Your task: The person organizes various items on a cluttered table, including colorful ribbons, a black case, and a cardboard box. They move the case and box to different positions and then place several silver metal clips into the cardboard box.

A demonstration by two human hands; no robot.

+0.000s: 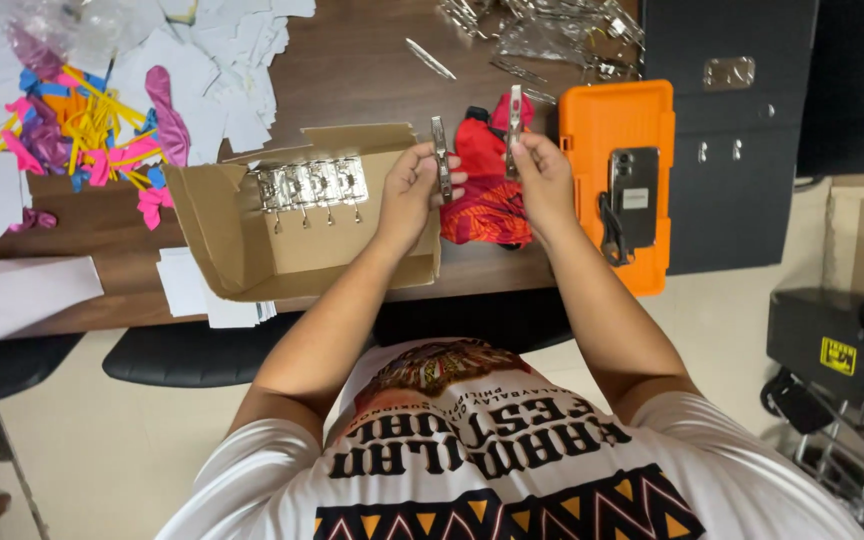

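Observation:
My left hand (414,188) grips a narrow silver metal binder clip mechanism (440,150), held upright over the right end of an open cardboard box (242,262). My right hand (542,172) holds a second metal mechanism (515,112) upright, just to the right of the first. The two pieces are apart. Inside the box, a row of several shiny metal mechanisms (312,186) leans against the far wall. A red patterned cloth pouch (487,200) lies on the brown table beneath both hands.
An orange plastic case (652,120) with a dark phone (634,196) on it sits at the right. More metal mechanisms (552,35) are heaped at the table's far edge. Coloured balloons and sticks (82,130) and white paper pieces (222,80) lie at the left. A black cabinet (742,120) stands at the right.

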